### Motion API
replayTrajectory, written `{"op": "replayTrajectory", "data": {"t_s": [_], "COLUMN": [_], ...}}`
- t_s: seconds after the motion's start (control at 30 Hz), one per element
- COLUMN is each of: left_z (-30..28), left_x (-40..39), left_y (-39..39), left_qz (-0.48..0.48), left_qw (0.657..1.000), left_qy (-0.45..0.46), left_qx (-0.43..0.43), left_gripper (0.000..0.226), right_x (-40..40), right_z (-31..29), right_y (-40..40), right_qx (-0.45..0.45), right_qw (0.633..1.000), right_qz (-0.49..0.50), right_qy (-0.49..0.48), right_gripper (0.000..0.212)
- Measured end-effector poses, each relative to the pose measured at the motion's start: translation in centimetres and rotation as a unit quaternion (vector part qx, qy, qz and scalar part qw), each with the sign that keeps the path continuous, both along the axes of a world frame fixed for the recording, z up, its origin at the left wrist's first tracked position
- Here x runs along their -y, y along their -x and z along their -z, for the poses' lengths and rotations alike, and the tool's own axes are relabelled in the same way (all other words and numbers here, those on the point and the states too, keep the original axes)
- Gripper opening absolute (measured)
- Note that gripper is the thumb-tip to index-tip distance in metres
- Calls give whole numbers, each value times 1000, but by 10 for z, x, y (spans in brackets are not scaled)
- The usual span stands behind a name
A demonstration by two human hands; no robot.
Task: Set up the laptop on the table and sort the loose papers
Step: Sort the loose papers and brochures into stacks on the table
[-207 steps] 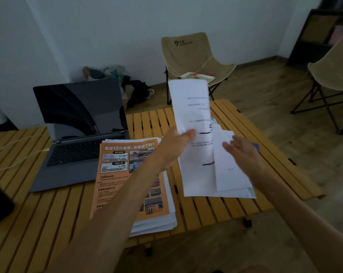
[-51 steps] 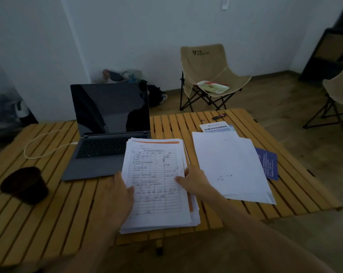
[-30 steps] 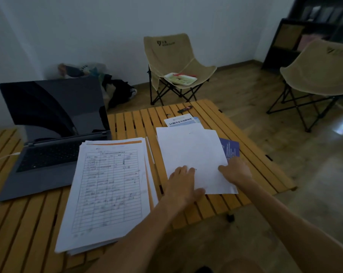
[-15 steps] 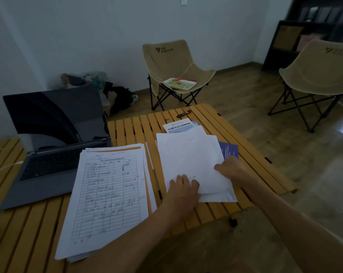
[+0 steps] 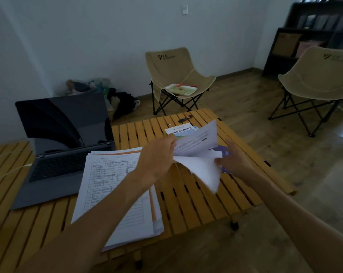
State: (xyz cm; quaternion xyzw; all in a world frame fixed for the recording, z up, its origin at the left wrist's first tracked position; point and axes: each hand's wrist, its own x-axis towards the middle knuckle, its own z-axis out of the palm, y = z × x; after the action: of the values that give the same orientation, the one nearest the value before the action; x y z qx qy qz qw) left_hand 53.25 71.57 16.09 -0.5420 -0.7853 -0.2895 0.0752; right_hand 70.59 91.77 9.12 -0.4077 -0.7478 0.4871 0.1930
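An open grey laptop (image 5: 64,146) with a dark screen stands on the left of the wooden slat table (image 5: 188,194). Beside it lies a thick stack of papers (image 5: 107,190) topped by a ruled form. My left hand (image 5: 158,156) grips a bundle of white sheets (image 5: 198,154) lifted off the table, their edges fanned and bent. My right hand (image 5: 233,160) is at the bundle's right edge, fingers spread and touching the lower sheet. A blue booklet (image 5: 225,152) and a white-blue leaflet (image 5: 181,131) lie under and behind the bundle.
A white cable (image 5: 7,168) runs from the laptop's left side. A small dark object (image 5: 184,120) lies at the table's far edge. Two beige folding chairs (image 5: 178,75) (image 5: 320,79) stand beyond, one with a tray on its seat. Bags (image 5: 123,101) sit by the wall.
My left hand has taken the right-hand white sheets and lifted them off the table; before, both hands lay flat on them. My right hand has let go of the pile's edge and opened.
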Motion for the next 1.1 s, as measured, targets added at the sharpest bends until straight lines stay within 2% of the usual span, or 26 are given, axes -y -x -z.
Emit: {"op": "replayTrajectory", "data": {"t_s": [0.1, 0.17, 0.27, 0.37, 0.4, 0.5, 0.57, 0.6, 0.63, 0.67, 0.73, 0.77, 0.8, 0.9, 0.93, 1.03, 1.1], "left_z": [-4, -2, -2, -21, -30, -58, -70, -70, -66, -59, -36, -24, -11, 14, 21, 36, 33], "left_x": [0, 1, 2, -1, -5, -18, -25, -26, -26, -26, -28, -29, -30, -37, -41, -53, -57], "left_y": [11, 20, 29, 27, 25, 25, 29, 31, 32, 33, 35, 33, 31, 21, 21, 23, 20], "left_qz": [-6, -14, -7, 50, 67, 65, 32, 15, 1, -12, -49, -58, -59, -19, 0, 62, 59], "left_qw": [1000, 999, 998, 997, 995, 988, 976, 968, 960, 946, 895, 874, 861, 845, 840, 840, 837], "left_qy": [-13, -29, -46, -61, -67, -128, -207, -247, -276, -281, -182, -113, -61, -46, -37, -30, -64], "left_qx": [6, 33, 41, 5, -8, -49, -60, -32, 40, 159, 405, 469, 501, 532, 541, 539, 540], "left_gripper": [23, 21, 22, 20, 19, 14, 15, 19, 26, 37, 69, 79, 78, 23, 20, 45, 36], "right_x": [6, 12, 12, 19, 20, 23, 19, 16, 14, 12, 11, 11, 12, 16, 16, 16, 16], "right_z": [6, 12, 23, -4, -17, -57, -66, -65, -64, -62, -58, -57, -55, -57, -59, -62, -64], "right_y": [-3, -14, -22, -9, -3, 9, 9, 8, 5, 2, -5, -7, -10, -16, -18, -24, -27], "right_qx": [22, 54, 73, -42, -85, -156, -193, -206, -220, -232, -253, -258, -260, -259, -252, -235, -233], "right_qw": [998, 990, 982, 992, 990, 979, 976, 975, 973, 971, 967, 966, 966, 965, 967, 970, 970], "right_qz": [0, -45, -82, -55, -51, -18, 3, 14, 21, 23, 17, 7, -6, -36, -42, -63, -66], "right_qy": [-64, -126, -152, -106, -99, -127, -100, -84, -65, -49, -22, -16, -10, 1, -5, -24, -33], "right_gripper": [89, 95, 106, 115, 102, 27, 13, 13, 18, 22, 26, 28, 29, 27, 26, 23, 23]}}
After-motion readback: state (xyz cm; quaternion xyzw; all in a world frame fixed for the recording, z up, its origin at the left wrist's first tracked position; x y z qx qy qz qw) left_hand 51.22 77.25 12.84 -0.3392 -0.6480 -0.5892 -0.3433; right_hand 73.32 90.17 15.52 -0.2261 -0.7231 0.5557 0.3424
